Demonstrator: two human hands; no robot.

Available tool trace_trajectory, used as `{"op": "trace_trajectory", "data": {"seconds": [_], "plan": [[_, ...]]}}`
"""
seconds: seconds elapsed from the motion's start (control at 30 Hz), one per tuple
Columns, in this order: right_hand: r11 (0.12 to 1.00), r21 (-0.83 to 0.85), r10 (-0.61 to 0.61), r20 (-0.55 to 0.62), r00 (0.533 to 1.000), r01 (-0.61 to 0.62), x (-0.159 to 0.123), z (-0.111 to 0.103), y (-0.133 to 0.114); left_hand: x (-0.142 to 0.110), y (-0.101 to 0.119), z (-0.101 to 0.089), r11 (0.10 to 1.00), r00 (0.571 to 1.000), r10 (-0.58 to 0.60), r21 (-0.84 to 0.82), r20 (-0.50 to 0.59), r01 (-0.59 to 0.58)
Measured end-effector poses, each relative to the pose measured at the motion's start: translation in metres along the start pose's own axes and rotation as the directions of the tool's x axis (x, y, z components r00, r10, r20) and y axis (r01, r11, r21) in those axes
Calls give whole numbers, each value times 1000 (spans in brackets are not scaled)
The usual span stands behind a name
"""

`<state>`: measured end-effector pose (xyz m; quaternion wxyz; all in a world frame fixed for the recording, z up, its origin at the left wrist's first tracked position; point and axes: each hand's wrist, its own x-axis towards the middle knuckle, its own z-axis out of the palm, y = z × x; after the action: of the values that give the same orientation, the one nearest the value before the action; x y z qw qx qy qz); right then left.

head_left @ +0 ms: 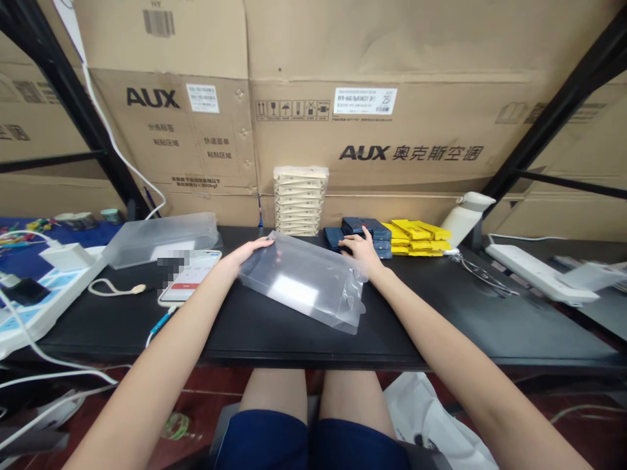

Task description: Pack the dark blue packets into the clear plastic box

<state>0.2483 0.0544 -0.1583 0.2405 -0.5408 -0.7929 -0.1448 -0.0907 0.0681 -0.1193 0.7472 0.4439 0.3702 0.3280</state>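
A clear frosted plastic box (313,274) lies at a slant on the black table in front of me. My left hand (252,251) grips its far left corner, fingers along the top edge. At the box's right end, my right hand (361,253) has its fingers apart, reaching over the near edge of the dark blue packets (369,228). Whether its fingertips touch the packets I cannot tell. Beside those packets is a pile of yellow packets (416,236). Behind the box rises a tall stack of cream packets (300,201).
Another clear plastic box (161,238) and a phone (189,279) with a cable lie to the left, near a white power strip (44,307). On the right are a white bottle (465,222), glasses (490,277) and another power strip (539,274). Cardboard (294,143) stands behind.
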Motion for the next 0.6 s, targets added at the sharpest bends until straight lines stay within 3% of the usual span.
{"op": "trace_trajectory", "data": {"seconds": [0.6], "plan": [[996,69,70,-179,981,-59,-2,-8,-5,-1,0,1,1000,1000,-7,-3,-19,7]]}}
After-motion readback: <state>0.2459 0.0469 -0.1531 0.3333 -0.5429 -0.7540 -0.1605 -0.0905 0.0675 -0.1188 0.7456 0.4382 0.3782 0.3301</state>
